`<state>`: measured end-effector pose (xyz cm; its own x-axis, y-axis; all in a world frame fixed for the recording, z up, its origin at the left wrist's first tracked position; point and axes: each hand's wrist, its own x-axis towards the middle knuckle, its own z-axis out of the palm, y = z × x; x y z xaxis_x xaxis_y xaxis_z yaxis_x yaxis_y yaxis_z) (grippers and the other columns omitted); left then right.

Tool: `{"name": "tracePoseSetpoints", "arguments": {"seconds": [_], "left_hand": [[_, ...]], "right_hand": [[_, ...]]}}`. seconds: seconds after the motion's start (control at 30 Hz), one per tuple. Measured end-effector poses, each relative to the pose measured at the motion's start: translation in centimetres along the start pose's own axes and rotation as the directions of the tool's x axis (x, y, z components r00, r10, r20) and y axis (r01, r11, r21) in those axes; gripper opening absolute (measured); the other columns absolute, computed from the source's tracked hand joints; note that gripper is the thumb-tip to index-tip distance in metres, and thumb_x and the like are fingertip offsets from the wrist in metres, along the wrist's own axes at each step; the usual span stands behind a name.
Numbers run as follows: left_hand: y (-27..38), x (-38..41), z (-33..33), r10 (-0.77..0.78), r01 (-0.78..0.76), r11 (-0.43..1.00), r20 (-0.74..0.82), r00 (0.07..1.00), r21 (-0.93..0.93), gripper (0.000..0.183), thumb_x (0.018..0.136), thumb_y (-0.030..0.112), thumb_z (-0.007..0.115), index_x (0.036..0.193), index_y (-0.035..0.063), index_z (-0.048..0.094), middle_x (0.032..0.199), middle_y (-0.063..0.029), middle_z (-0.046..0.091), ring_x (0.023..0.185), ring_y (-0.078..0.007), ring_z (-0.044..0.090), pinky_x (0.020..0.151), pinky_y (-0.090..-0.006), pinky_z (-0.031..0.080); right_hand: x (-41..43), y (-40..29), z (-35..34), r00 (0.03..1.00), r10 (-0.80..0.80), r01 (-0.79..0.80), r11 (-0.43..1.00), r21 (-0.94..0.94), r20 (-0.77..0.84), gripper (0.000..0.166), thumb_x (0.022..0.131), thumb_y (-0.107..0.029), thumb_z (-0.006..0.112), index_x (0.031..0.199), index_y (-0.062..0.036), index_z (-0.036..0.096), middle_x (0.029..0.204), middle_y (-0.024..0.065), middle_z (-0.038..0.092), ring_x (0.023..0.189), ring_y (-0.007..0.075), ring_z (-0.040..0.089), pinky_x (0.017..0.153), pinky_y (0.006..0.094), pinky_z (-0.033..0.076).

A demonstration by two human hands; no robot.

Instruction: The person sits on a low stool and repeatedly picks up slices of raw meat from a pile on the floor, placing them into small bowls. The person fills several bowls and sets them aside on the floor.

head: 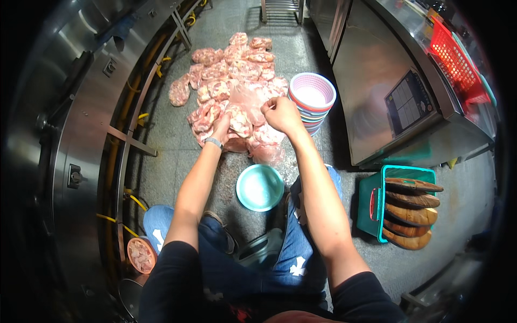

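Many clear plastic bags of raw meat (pixel 216 70) lie heaped on the grey tiled floor before me. My left hand (pixel 223 126) grips a bag of raw meat (pixel 239 121) at the near side of the heap. Just right of it, my right hand (pixel 281 114) is closed with thumb and finger pinched on the edge of a clear plastic bag (pixel 248 101), which stretches between the hands. A turquoise plastic basin (pixel 260 187) sits on the floor between my feet. Beside my right hand stands a stack of round plastic baskets and basins (pixel 312 93).
A green plastic crate (pixel 369 214) holds several round wooden boards (pixel 410 216) at my right. At lower left is an orange basket of raw meat (pixel 141 255). Steel kitchen units (pixel 83 141) run along the left; a steel cabinet (pixel 371 89) stands right, with a red basket (pixel 456 60) on top.
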<state>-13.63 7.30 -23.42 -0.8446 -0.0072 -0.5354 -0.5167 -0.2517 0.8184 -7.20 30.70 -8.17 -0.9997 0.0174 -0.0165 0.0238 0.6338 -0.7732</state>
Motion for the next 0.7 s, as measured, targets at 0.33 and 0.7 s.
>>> {"name": "tracePoseSetpoints", "arguments": {"seconds": [0.33, 0.7], "left_hand": [[17.9, -15.8, 4.6, 0.376, -0.323, 0.927, 0.508, 0.775, -0.193, 0.052, 0.098, 0.024, 0.047, 0.141, -0.0049, 0.047, 0.135, -0.0204, 0.061, 0.122, -0.0312, 0.063, 0.106, -0.0542, 0.052], [11.1, -15.6, 2.4, 0.572, -0.606, 0.795, 0.308, 0.760, 0.021, 0.041, 0.097, 0.015, 0.070, 0.132, -0.0024, 0.058, 0.119, -0.0094, 0.070, 0.104, -0.0158, 0.068, 0.092, -0.0322, 0.055]], "right_hand": [[-0.6, -5.5, -1.1, 1.000, -0.027, 0.026, 0.451, 0.892, -0.015, 0.070, 0.098, -0.043, 0.067, 0.146, 0.0035, 0.045, 0.127, 0.0158, 0.066, 0.108, 0.0236, 0.069, 0.081, 0.0364, 0.060], [-1.7, -4.7, 3.5, 0.993, -0.099, 0.113, 0.619, 0.777, -0.065, 0.067, 0.081, -0.030, 0.087, 0.132, 0.0016, 0.056, 0.116, 0.0128, 0.072, 0.105, 0.0198, 0.070, 0.093, 0.0336, 0.056]]}}
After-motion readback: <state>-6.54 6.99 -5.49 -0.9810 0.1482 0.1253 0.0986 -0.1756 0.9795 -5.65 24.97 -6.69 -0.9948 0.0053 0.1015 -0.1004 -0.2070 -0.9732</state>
